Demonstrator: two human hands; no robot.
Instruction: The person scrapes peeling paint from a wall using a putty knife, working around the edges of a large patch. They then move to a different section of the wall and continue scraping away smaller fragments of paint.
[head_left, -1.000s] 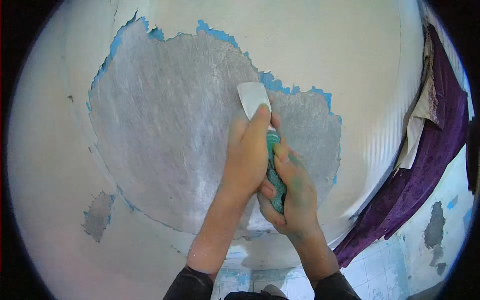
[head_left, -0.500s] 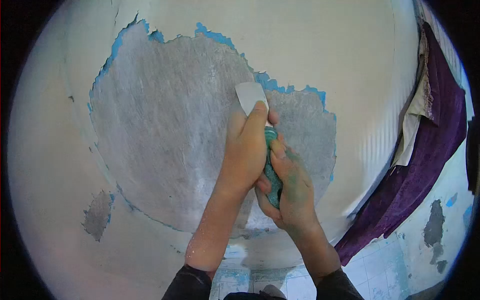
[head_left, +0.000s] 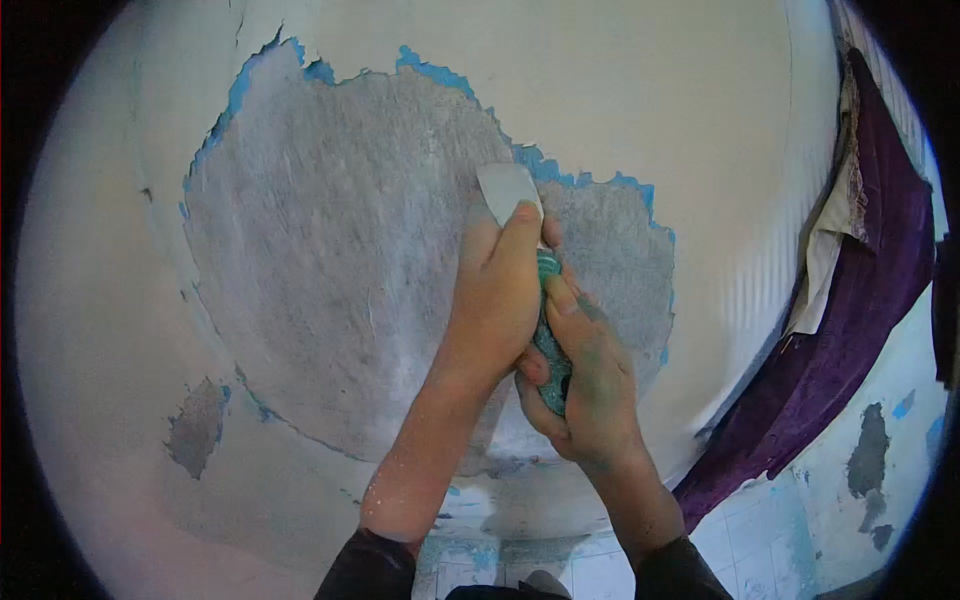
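Both hands are closed on one putty knife with a wide pale blade [head_left: 508,188] and a green handle [head_left: 552,375]. My left hand [head_left: 500,275] grips it high, thumb lying along the blade and fingers hidden behind. Lower down, my right hand [head_left: 590,375] wraps round the handle, with dust on the skin. The blade points up and slightly left over a large patch of bare grey plaster [head_left: 330,230]. Its tip is just short of the ragged edge of blue underpaint [head_left: 548,165], where the cream paint [head_left: 660,90] begins.
A purple cloth [head_left: 830,330] with a pale piece of fabric [head_left: 825,250] hangs at the right. Smaller bare spots show on the wall at lower left [head_left: 198,428] and far right [head_left: 868,450]. Pale floor tiles [head_left: 740,530] appear below.
The putty knife and both hands have shifted slightly right in the view, along with the wall patch. Both grips stay the same.
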